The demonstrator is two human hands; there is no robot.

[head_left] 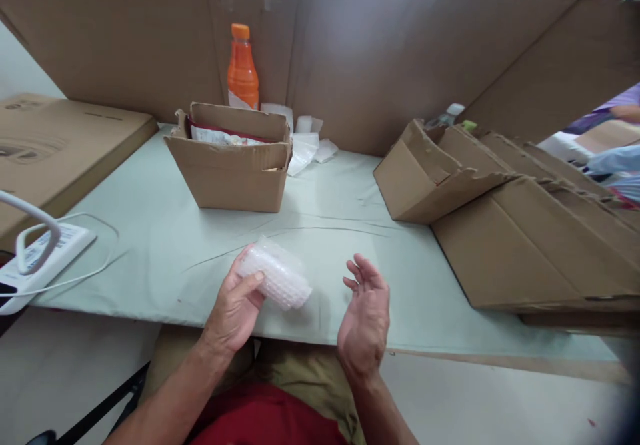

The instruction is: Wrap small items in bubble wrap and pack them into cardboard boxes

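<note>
Bubble-wrapped bundle (277,277) near table edge (450,350)

Work table (165,245) covered in pale green sheet, creased, running left to right; tall cardboard panels (350,45) stood as a backdrop along the far edge, well beyond the grip; open cardboard box (233,165) beyond the grip and slightly left, an orange bottle (243,68) just behind it; white scraps (307,141) beside that box; flattened cartons (525,231) stacked far to the right of the grip; large flat carton (55,145) well to the left; white device with cable (40,258) near the left table edge; pale floor (70,371) below; light even, diffuse.
</note>
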